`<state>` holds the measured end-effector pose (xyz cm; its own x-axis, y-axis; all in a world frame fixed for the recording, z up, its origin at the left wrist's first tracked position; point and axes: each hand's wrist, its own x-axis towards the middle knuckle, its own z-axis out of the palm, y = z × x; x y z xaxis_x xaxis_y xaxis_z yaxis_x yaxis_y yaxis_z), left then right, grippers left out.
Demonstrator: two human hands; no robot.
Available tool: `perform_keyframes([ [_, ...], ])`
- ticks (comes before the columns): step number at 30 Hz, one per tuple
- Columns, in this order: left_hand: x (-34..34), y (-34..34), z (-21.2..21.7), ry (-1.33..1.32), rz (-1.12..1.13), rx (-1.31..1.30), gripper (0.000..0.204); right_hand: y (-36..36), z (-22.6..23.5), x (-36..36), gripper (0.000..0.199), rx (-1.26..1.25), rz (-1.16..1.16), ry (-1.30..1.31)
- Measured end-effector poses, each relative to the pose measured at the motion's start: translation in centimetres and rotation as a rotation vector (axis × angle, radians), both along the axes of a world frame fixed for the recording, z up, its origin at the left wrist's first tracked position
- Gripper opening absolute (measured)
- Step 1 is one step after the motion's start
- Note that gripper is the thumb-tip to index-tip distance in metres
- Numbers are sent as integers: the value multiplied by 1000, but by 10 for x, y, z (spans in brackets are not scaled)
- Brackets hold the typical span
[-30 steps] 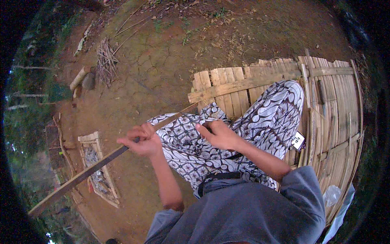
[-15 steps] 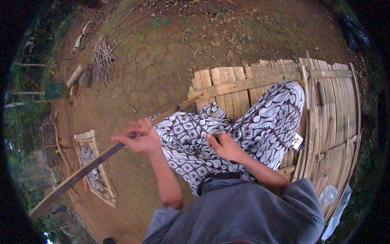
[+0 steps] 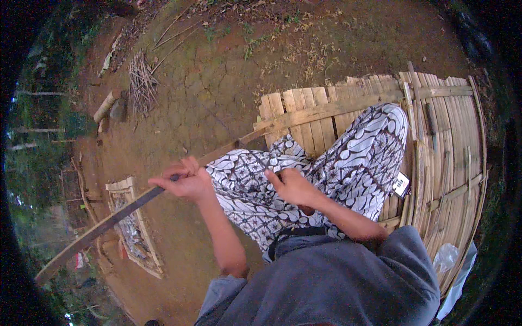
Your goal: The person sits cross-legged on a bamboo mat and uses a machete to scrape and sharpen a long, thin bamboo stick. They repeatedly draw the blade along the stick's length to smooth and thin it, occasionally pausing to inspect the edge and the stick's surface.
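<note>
A long, narrow bamboo strip [image 3: 98, 231] slants from the lower left up across my left knee toward the bamboo platform. My left hand [image 3: 187, 182] is closed around it left of the knee, fingers on top. Over my lap, my right hand [image 3: 293, 189] is closed on a thin dark knife [image 3: 259, 158]; its handle is hidden in the fist. The blade points up and left, and its far end reaches the strip near the knee; whether it cuts in cannot be made out. Patterned black-and-white cloth [image 3: 244, 187] covers my folded legs.
I sit on a slatted bamboo platform [image 3: 304, 103]. A dark stick-like tool [image 3: 431, 119] and clear plastic [image 3: 446, 257] lie at its right, with a small white-labelled pack [image 3: 401, 185] by my knee. On the ground are a stick bundle [image 3: 142, 84], a log [image 3: 106, 106] and a wooden frame [image 3: 144, 239].
My right hand and the knife have shifted slightly left and forward, toward the strip. The left hand keeps its hold, and the strip has barely moved. The whole view has tilted a little.
</note>
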<state>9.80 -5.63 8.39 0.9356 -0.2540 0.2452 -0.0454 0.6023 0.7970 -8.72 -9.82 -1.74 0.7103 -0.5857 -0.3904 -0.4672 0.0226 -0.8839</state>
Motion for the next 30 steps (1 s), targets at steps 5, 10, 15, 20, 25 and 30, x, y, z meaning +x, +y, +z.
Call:
perform_keyframes([
  [5,-5,-4,-1,-66,3,4,65,-1,18,-7,69,-178,88,-217],
  [10,-6,-7,0,-68,-9,5,65,-23,1,7,71,-167,105,-109],
  [15,1,-8,-5,-119,-28,-17,65,-43,3,26,74,-243,140,14],
  [20,-5,-17,-2,-79,9,-60,64,-55,13,18,68,-269,278,-131],
  [25,-10,-19,2,34,87,-49,64,-88,-11,24,74,-267,237,114],
  [30,-11,-13,-1,-36,103,-35,64,-87,-2,24,74,-271,350,-56],
])
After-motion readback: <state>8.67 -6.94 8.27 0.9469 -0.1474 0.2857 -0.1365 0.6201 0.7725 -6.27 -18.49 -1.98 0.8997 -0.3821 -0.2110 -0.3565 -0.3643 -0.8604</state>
